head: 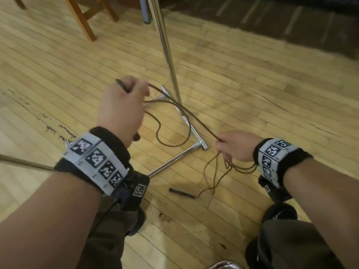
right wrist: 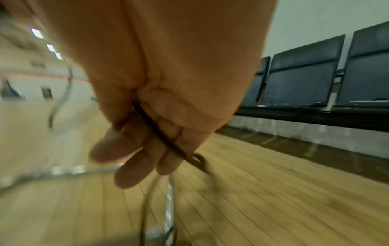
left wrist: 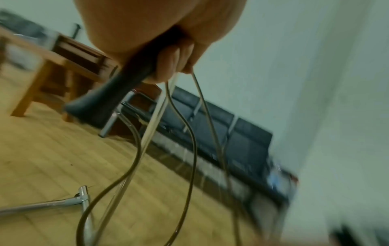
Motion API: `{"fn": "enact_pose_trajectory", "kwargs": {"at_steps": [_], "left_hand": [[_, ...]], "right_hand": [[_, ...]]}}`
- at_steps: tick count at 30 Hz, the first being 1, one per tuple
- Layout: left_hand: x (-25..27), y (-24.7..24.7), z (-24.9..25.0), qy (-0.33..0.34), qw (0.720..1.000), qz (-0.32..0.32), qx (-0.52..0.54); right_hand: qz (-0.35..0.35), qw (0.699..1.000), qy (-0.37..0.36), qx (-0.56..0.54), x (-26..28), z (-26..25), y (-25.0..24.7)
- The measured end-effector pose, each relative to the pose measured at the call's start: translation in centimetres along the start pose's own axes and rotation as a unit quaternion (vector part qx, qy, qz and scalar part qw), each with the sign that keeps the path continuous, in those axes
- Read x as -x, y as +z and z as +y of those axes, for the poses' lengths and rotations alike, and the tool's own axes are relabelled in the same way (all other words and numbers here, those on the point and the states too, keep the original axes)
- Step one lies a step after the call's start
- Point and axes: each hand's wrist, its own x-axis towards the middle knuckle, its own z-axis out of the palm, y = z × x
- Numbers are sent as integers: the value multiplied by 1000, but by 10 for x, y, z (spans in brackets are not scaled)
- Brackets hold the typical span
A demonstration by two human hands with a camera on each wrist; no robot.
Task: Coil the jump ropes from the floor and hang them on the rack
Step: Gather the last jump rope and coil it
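While we gather the jump rope (head: 186, 111) into loops, the coiling is only partly done. Our left hand (head: 121, 105) is curled round one handle (left wrist: 99, 98) and a few hanging loops; our right hand (head: 236, 145) pinches the cord, with more strands drooping below it. A long slack stretch and the other handle (head: 181, 193) lie on the floor (head: 58, 74) by the rack (head: 169, 55) base. Nothing hangs on the rack as far as we see, so finishing the coil and hanging remain.
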Motion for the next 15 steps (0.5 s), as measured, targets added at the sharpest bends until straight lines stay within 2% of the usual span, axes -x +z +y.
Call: {"fn": "enact_pose_trajectory", "kwargs": {"at_steps": [2,3,4,7,10,11,15], "left_hand": [[-16,-29,3,-67,986,115,103],[-21,-40,1,-84,982,138,103],[-22,-43,-4,-90,986,126,65],[-9,-21,-14,-97,992,-19,-81],[9,6,-7,-65,984,-114,-123],[13,11,-2,-46,982,-135,-124],[29,24,2,22,959,-250,-133]], "right_hand": [[-62,988,89,110,1,25,12],[-77,983,120,115,3,33,15],[-72,984,129,94,4,35,14],[14,994,84,67,-1,12,-1],[94,991,21,95,-2,-31,-14],[115,991,1,76,0,-43,-17],[146,979,-78,-116,17,-68,-23]]}}
